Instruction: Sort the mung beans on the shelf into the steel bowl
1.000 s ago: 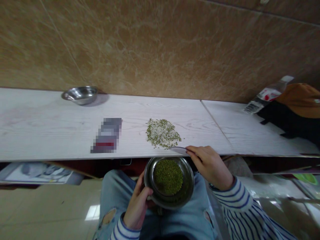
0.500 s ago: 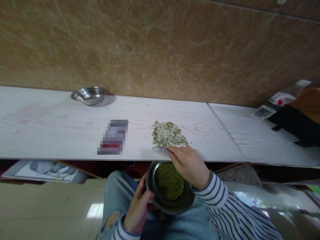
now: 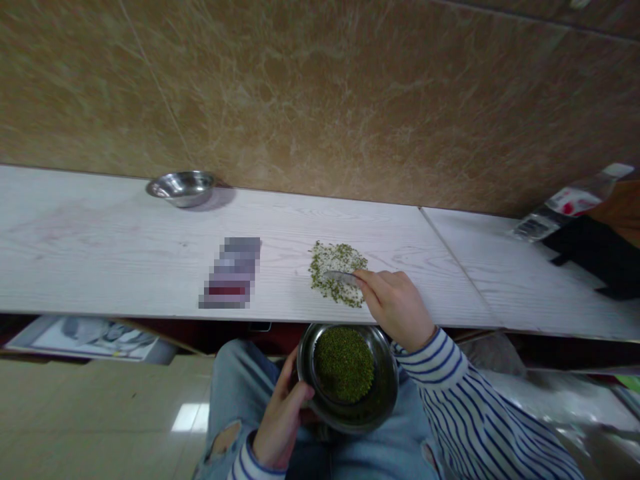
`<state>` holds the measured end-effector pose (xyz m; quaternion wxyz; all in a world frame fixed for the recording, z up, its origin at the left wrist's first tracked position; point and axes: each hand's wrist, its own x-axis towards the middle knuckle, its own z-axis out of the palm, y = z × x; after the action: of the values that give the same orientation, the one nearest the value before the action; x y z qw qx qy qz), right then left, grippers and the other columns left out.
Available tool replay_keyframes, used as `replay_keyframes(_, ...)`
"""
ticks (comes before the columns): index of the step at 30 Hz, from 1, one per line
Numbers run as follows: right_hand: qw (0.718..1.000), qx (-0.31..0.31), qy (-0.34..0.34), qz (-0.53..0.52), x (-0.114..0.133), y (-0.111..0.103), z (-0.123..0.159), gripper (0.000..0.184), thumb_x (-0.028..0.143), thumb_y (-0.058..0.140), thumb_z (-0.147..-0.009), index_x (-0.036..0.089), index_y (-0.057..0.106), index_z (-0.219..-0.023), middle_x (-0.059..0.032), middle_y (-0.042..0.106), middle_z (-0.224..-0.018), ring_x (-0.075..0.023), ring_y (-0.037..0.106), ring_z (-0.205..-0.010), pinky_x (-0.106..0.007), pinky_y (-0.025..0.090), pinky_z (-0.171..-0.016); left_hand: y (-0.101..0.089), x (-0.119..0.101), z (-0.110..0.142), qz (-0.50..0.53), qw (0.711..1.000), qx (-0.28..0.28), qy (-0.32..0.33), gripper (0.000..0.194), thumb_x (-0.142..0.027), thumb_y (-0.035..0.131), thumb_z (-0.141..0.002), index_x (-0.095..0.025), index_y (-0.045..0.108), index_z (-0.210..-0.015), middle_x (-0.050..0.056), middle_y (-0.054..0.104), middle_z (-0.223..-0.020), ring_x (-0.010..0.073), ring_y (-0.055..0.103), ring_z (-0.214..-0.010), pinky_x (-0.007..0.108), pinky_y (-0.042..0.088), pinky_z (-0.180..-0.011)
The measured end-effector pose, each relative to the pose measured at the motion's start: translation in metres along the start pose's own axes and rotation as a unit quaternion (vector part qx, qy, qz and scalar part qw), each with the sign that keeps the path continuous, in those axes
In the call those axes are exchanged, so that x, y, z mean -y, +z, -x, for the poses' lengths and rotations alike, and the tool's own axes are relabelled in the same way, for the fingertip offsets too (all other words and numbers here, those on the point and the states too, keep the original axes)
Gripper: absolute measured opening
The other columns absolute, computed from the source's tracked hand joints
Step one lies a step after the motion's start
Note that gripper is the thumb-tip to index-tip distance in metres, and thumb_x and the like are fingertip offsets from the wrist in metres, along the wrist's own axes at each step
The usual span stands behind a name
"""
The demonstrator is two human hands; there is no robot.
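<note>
A steel bowl (image 3: 387, 393) of green beans rests on my lap just below the table edge, and my left hand (image 3: 283, 417) grips its left rim. My right hand (image 3: 395, 307) is closed on a thin flat metal scraper (image 3: 340, 275), whose blade lies in a small pile of mixed green beans and white grains (image 3: 336, 280) on the white table (image 3: 100, 260). The pile sits just beyond the bowl, near the table's front edge.
An empty steel bowl (image 3: 181, 188) stands at the back left by the brown wall. A blurred flat item (image 3: 231, 272) lies left of the pile. At the far right lie a plastic bottle (image 3: 570, 201) and dark and orange cloth (image 3: 595, 250).
My right hand moved from the near edge of the pile forward into it with the scraper. The pile looks smaller and more gathered. The left hand stayed on the bowl.
</note>
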<state>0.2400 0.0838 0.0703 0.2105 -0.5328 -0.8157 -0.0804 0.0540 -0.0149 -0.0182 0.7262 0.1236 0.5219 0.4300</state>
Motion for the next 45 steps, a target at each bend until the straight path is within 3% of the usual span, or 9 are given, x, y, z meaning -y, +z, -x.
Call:
replay_keyframes(5, 0.999, 0.014, -0.036, 0.008, 0.001, 0.006, -0.007, 0.021, 0.017, 0.044, -0.089, 0.021, 0.058, -0.104, -0.0043, 0.068, -0.091, -0.0158, 0.059, -0.087, -0.031, 0.036, -0.075, -0.002, 0.0, 0.0, 0.004, 1.0, -0.011, 0.01, 0.075, -0.016, 0.056, -0.062, -0.03, 0.04, -0.133, 0.005, 0.062, -0.108, 0.0184, 0.057, -0.076, 0.029, 0.047, -0.059)
replay_keyframes(11, 0.998, 0.035, -0.06, -0.01, 0.0, 0.0, 0.007, 0.021, 0.015, 0.045, -0.088, 0.023, 0.058, -0.103, -0.0033, 0.067, -0.098, -0.0149, 0.058, -0.092, -0.03, 0.035, -0.077, -0.005, -0.002, -0.001, -0.003, 1.0, 0.003, 0.017, 0.075, -0.014, 0.055, -0.063, -0.026, 0.037, -0.135, 0.007, 0.062, -0.108, 0.02, 0.058, -0.08, 0.03, 0.048, -0.061)
replay_keyframes(21, 0.997, 0.037, -0.056, -0.027, -0.004, -0.009, 0.024, 0.024, 0.014, 0.045, -0.087, 0.023, 0.059, -0.106, -0.0029, 0.067, -0.101, -0.0132, 0.059, -0.095, -0.029, 0.035, -0.079, 0.0, 0.0, 0.001, 0.002, 1.0, -0.014, 0.022, 0.077, -0.016, 0.055, -0.061, -0.029, 0.039, -0.135, 0.006, 0.06, -0.114, 0.0182, 0.057, -0.074, 0.031, 0.047, -0.059)
replay_keyframes(30, 0.999, 0.018, -0.026, -0.041, -0.009, -0.018, 0.041, 0.021, 0.02, 0.044, -0.09, 0.021, 0.058, -0.106, -0.0048, 0.068, -0.097, -0.0145, 0.06, -0.089, -0.03, 0.036, -0.077, -0.003, -0.005, 0.003, 0.007, 1.0, 0.013, 0.018, 0.075, -0.015, 0.056, -0.063, -0.029, 0.038, -0.135, 0.005, 0.06, -0.113, 0.0168, 0.057, -0.076, 0.029, 0.047, -0.061)
replay_keyframes(45, 0.995, 0.046, -0.066, -0.066, 0.015, -0.014, 0.033, 0.022, 0.018, 0.042, -0.09, 0.02, 0.059, -0.104, -0.0041, 0.067, -0.087, -0.014, 0.059, -0.081, -0.03, 0.035, -0.073, -0.004, -0.005, 0.003, 0.009, 1.0, 0.015, 0.016, 0.074, -0.014, 0.054, -0.065, -0.028, 0.035, -0.135, 0.006, 0.058, -0.117, 0.0219, 0.058, -0.087, 0.031, 0.049, -0.064)
